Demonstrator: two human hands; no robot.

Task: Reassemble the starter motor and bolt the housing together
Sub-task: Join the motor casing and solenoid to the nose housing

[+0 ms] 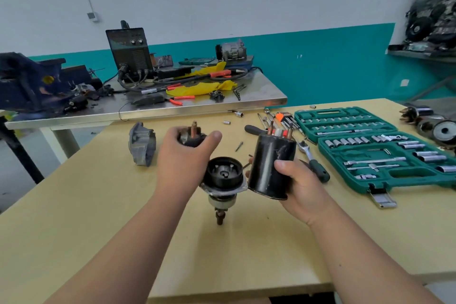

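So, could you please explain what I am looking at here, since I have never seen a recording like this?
There is no machine here: one camera sits on a person's head and looks forward and down, so the two bare arms are that person's own. The left hand grips a small black end piece with a copper stud. The right hand holds a black cylindrical casing, copper-coloured pins sticking out of its top. Between them is a round black part on a metal flange with a shaft; whether it rests on the wooden table I cannot tell. On the table lie a grey cast housing, a ratchet and an open green socket set. Behind stands a steel bench with more tools.
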